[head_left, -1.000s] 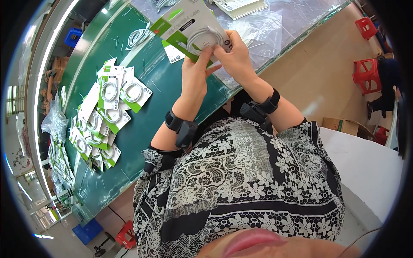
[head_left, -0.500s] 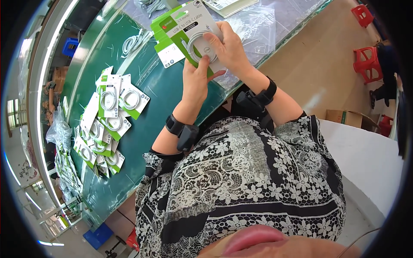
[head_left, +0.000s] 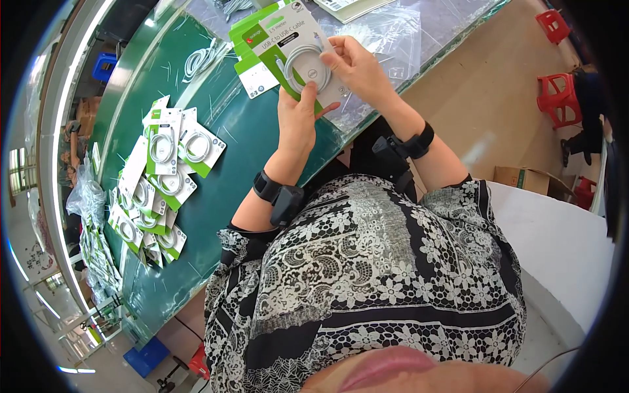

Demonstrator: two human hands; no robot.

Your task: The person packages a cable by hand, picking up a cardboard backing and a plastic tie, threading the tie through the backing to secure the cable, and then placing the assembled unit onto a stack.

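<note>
Held up over the table is a green and white packaging card [head_left: 278, 38] with a coiled white cable [head_left: 291, 65] on its front. My left hand [head_left: 298, 121] grips the card from below, its thumb pressed on the lower part of the coil. At the card's right edge, my right hand [head_left: 359, 71] has thumb and fingers closed beside the coil; its fingertips are partly hidden. Behind the held card lie more green and white cards [head_left: 257, 80]. A heap of carded white cables [head_left: 164, 147] spreads over the green table to the left.
A loose coil of pale cable [head_left: 200, 63] lies beyond the heap on the green table [head_left: 242, 134]. Clear plastic bags [head_left: 393, 39] cover the grey surface at the back right. Red stools [head_left: 559, 101] and a cardboard box [head_left: 524, 178] stand on the floor to the right.
My right hand has shifted slightly right, its thumb sliding off the coil toward the card's edge. My left hand still holds the card in nearly the same place.
</note>
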